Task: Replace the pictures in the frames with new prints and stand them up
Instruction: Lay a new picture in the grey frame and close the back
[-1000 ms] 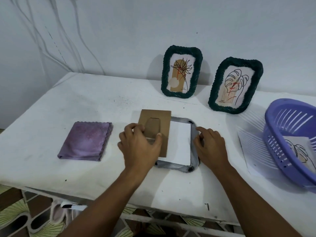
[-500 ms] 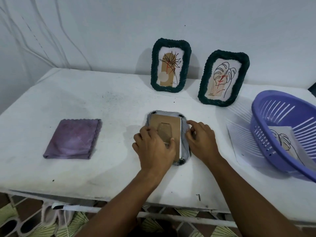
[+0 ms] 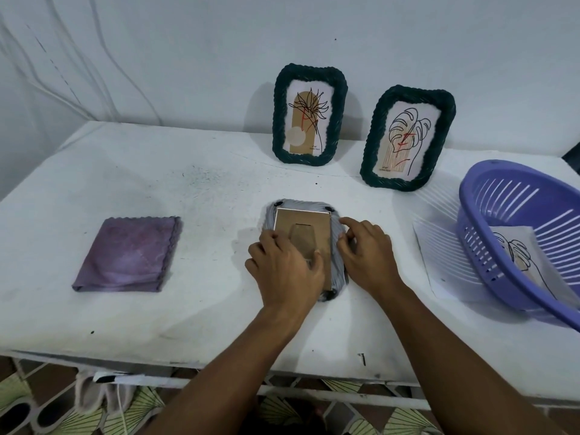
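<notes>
A grey woven picture frame [image 3: 339,274] lies face down in the middle of the white table [image 3: 157,171]. Its brown cardboard backing [image 3: 292,222] with a fold-out stand sits inside the frame's recess. My left hand [image 3: 287,274] presses flat on the backing's lower part. My right hand [image 3: 367,255] rests on the frame's right edge, fingertips pinched at the backing's side. Two dark green woven frames stand against the wall: one with a palm-like print [image 3: 309,116], one with a leaf print [image 3: 408,139].
A folded purple cloth [image 3: 127,254] lies at the left. A purple plastic basket [image 3: 514,227] at the right holds a loose leaf print [image 3: 521,255]. A white sheet [image 3: 436,255] lies beside and under the basket. The table's front edge is near my forearms.
The cardboard backing has slid right from half off the frame into its recess, covering the white print. Both hands have shifted with it onto the frame.
</notes>
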A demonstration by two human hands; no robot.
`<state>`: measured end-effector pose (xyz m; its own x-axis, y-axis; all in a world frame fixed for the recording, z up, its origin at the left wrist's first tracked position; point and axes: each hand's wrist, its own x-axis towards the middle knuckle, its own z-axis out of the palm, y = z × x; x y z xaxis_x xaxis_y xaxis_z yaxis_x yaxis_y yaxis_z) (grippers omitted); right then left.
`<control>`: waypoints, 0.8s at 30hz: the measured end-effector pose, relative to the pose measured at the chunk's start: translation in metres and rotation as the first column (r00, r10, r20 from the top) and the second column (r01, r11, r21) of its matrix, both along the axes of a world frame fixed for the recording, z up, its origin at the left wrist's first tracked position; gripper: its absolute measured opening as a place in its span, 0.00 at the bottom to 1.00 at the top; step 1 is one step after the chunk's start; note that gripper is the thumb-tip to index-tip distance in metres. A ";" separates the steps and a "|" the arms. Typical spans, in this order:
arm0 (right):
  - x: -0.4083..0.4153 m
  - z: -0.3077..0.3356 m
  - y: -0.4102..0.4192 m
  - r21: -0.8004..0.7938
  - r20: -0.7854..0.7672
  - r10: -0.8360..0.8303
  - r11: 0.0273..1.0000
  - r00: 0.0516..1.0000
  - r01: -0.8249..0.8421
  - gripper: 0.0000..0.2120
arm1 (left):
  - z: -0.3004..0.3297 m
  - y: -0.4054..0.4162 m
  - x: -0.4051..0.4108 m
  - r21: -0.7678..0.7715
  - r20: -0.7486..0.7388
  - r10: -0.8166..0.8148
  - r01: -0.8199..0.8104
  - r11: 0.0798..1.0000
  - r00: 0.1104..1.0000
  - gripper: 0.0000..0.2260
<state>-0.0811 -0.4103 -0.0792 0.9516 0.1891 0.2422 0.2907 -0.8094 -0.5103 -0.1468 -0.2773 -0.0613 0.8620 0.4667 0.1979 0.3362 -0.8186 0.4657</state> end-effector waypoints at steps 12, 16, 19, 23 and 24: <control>0.000 0.000 0.000 -0.001 0.005 0.004 1.000 1.000 -0.004 0.16 | -0.001 -0.001 0.003 -0.026 -0.004 0.008 -0.008 1.000 1.000 0.26; 0.000 0.000 0.000 -0.005 0.006 0.006 1.000 1.000 -0.006 0.16 | -0.003 -0.001 0.003 -0.075 0.028 -0.003 0.005 0.997 1.000 0.26; 0.001 0.000 0.000 -0.003 0.006 0.009 1.000 1.000 -0.009 0.16 | -0.003 -0.001 0.003 -0.096 0.031 -0.006 0.009 0.995 0.999 0.26; 0.001 -0.001 -0.001 -0.007 0.005 0.007 1.000 1.000 -0.007 0.16 | -0.003 -0.001 0.002 -0.110 0.029 -0.005 0.008 0.994 1.000 0.26; 0.001 -0.001 0.000 -0.005 0.000 0.006 1.000 1.000 -0.006 0.16 | -0.003 -0.001 0.002 -0.111 0.032 -0.003 0.007 0.994 0.999 0.26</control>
